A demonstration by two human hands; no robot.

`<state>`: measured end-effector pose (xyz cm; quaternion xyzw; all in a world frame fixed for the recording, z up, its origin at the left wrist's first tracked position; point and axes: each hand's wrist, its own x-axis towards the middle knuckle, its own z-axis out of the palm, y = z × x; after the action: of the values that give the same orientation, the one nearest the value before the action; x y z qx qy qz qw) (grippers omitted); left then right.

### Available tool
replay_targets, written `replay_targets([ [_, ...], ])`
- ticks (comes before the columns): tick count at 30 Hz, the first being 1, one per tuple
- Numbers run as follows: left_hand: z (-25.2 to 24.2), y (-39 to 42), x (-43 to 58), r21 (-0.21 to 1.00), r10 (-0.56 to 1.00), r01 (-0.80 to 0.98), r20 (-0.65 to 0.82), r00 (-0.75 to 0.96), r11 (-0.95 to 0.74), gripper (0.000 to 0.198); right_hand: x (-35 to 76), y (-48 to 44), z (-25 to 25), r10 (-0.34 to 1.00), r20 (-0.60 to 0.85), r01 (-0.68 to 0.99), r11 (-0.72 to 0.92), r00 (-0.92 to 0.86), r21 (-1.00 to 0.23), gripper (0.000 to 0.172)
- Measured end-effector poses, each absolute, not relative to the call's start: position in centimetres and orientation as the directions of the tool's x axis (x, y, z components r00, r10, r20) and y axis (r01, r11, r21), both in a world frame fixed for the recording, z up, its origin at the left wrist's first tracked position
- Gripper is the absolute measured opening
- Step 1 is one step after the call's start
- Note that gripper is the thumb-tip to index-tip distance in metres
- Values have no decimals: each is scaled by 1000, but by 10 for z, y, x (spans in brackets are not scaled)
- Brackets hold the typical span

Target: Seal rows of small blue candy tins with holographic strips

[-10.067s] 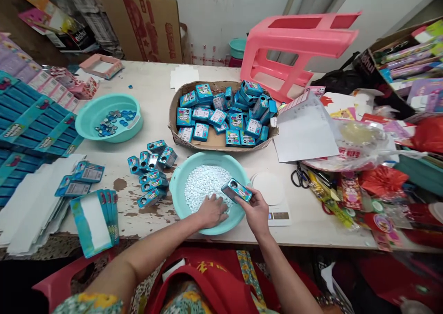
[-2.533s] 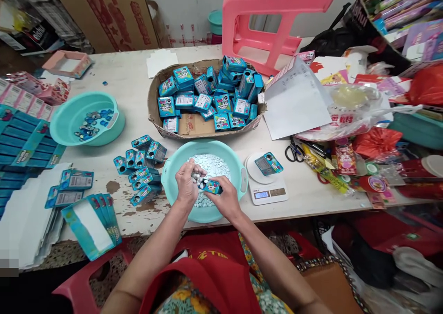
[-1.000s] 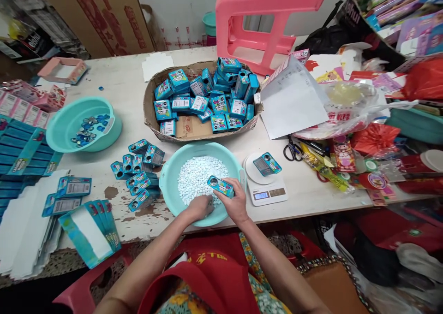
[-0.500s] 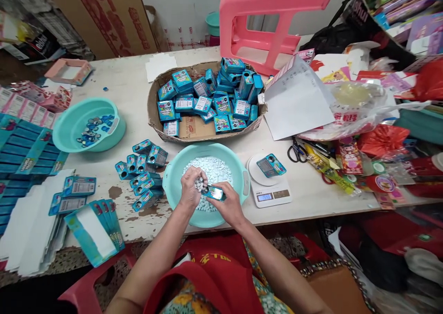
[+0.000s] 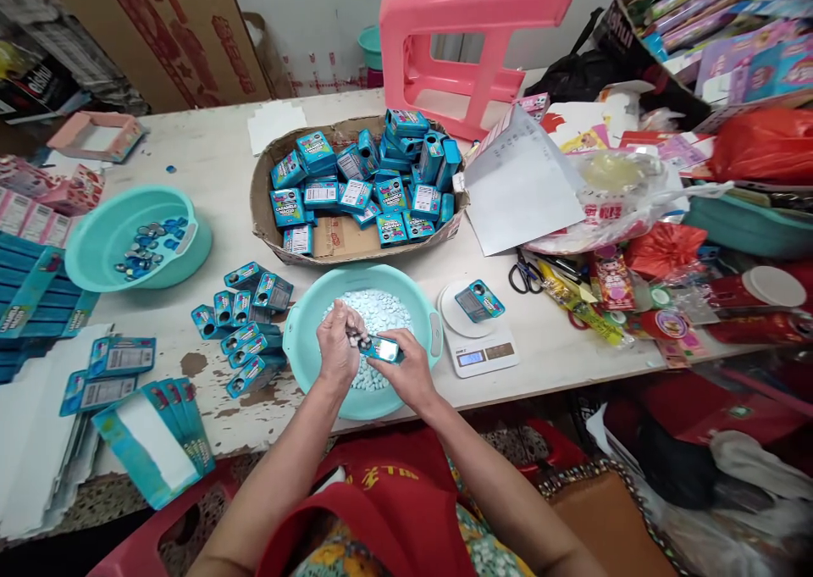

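Over a turquoise basin (image 5: pixel 306 323) of small pale candies (image 5: pixel 378 308), both my hands are close together. My left hand (image 5: pixel 338 346) is cupped and closed around a handful of the candies, right at the opening of a small blue box. My right hand (image 5: pixel 412 372) grips that blue candy box (image 5: pixel 384 350), tilted, with its open end towards my left hand. How full the box is cannot be seen. Right of the basin, another blue box (image 5: pixel 479 300) lies on a white digital scale (image 5: pixel 468 367). Several similar boxes (image 5: pixel 241 307) with round openings stand left of the basin.
Behind the basin, a cardboard tray (image 5: pixel 348 240) holds many blue boxes. A second turquoise basin (image 5: pixel 89 242) at left contains shiny blue pieces. Scissors (image 5: pixel 524 274), pens and wrappers lie right of the scale. A pink stool (image 5: pixel 397 60) stands on the table's far side.
The camera has turned slightly right, so everything sits further left in view. My left hand has tipped more upright at the box opening. My right hand still holds the same box.
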<state>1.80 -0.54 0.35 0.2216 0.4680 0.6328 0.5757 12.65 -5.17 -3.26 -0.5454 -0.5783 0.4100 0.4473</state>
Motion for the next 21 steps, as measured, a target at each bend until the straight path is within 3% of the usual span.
replay_targets([
  [4, 8, 1, 17, 821, 916, -551, -324, -236, 148, 44, 130, -52, -33, 998, 60, 246, 55, 13, -968, 35],
  [9, -9, 17, -11, 663, 871, -673, -489, -57, 328, 43, 149, -58, -21, 999, 30, 141, 26, 24, -990, 37],
  [12, -40, 20, -18, 632, 741, -541, -671, -23, 555, 38, 171, -71, -8, 1000, 6, 71, 4, 23, -997, 38],
  [15, -61, 17, 0, 661, 687, -234, -725, 47, 713, 38, 196, -92, 0, 999, -39, 37, -40, 36, -998, 37],
  [17, -60, 20, 25, 788, 785, -11, -613, 90, 616, 36, 215, -109, 0, 994, -82, 27, -84, 70, -996, 38],
  [19, -50, 29, 60, 911, 904, 201, -394, 165, 360, 29, 236, -124, -4, 980, -133, 35, -140, 146, -990, 38],
  [21, -40, 45, 97, 921, 939, 386, -182, 292, 58, 20, 256, -135, -10, 952, -181, 62, -202, 248, -977, 36],
])
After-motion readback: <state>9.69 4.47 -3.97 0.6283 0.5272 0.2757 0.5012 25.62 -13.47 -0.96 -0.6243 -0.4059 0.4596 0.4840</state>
